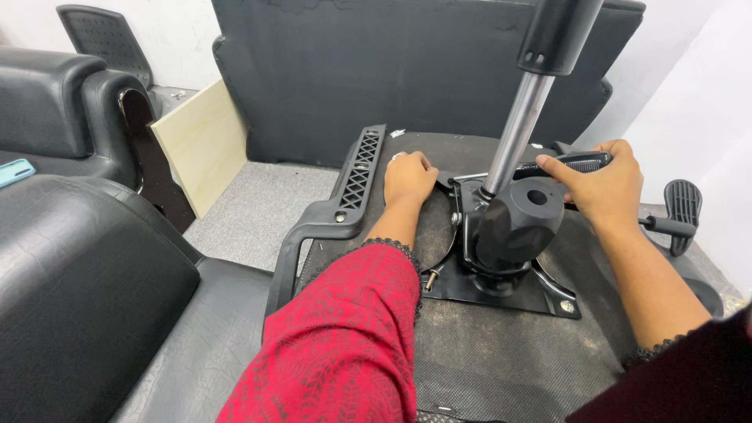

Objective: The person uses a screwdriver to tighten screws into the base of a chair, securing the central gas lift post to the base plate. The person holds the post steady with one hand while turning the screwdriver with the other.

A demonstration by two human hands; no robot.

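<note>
An office chair lies upside down before me, its seat underside (501, 352) facing up. A black metal tilt mechanism (509, 251) is bolted to it, and a chrome gas cylinder (517, 129) rises from it. My left hand (407, 176) rests flat on the seat underside, just left of the mechanism, beside a black plastic armrest (352, 188). My right hand (603, 184) is closed around a black lever handle (576, 162) that sticks out from the mechanism to the right of the cylinder. Both arms wear red sleeves.
A black leather sofa (78, 290) fills the left. A pale wooden board (200, 145) leans near it on grey carpet. The chair's backrest (376, 70) stands behind. A second armrest (681, 207) sticks out right, near a white wall.
</note>
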